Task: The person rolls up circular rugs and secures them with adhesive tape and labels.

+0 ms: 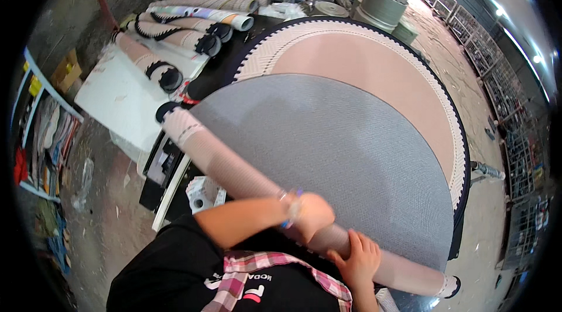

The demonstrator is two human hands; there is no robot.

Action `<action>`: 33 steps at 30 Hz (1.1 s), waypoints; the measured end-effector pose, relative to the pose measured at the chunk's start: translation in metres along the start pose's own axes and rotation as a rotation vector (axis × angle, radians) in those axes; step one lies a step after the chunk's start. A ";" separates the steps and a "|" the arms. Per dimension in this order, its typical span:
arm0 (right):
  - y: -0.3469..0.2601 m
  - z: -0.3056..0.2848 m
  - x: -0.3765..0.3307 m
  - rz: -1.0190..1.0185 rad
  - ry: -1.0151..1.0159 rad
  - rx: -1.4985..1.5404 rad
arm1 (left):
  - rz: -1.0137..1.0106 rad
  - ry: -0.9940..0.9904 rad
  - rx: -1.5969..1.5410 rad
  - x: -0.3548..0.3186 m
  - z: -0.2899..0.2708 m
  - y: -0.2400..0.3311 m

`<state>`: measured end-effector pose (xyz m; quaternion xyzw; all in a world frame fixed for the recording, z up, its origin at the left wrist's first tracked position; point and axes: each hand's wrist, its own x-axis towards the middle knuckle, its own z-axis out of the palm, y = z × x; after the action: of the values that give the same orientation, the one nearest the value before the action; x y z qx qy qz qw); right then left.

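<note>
Seen from above in a cluttered workshop. At far left of the frame, a shelf (41, 130) crammed with coloured goods; in the upper left, a pile of rolled rugs with dark borders (193, 25) lying across a white board (120, 98).

Running from left of centre down to the lower right, a long, tightly rolled pinkish-grey woven rug (225, 162), dark-edged at each end, resting diagonally on the near rim of a round grey rug (345, 154). Beneath that, in the upper centre, a round peach rug with cream zigzag border and dark edging (374, 66).

Low in the middle, left hand (310, 215), bracelet at the wrist, curled down over the top of the roll, fingers closed around it. Just to its right, right hand (357, 259) cupping the roll from the near side, fingers spread along its surface.

For a neat result, best judged: even pressure from both palms, roll kept tight, ends flush.

At far right, wire cages (515, 136) along the floor.
</note>
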<state>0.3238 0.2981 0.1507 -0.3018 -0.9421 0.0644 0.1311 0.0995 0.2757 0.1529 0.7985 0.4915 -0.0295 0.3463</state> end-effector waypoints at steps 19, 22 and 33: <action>0.017 0.059 0.065 0.041 0.146 -0.257 | -0.273 0.082 0.064 -0.003 -0.031 -0.019; 0.021 0.056 0.095 0.164 0.006 -0.138 | -0.273 0.430 0.080 -0.016 -0.021 -0.022; 0.050 0.043 0.143 0.414 -0.242 0.053 | -1.092 0.859 -0.333 -0.216 0.230 -0.069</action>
<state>0.2273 0.4204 0.1289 -0.4750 -0.8670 0.1502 0.0090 -0.0001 -0.0039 0.0257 0.3158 0.9122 0.1938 0.1750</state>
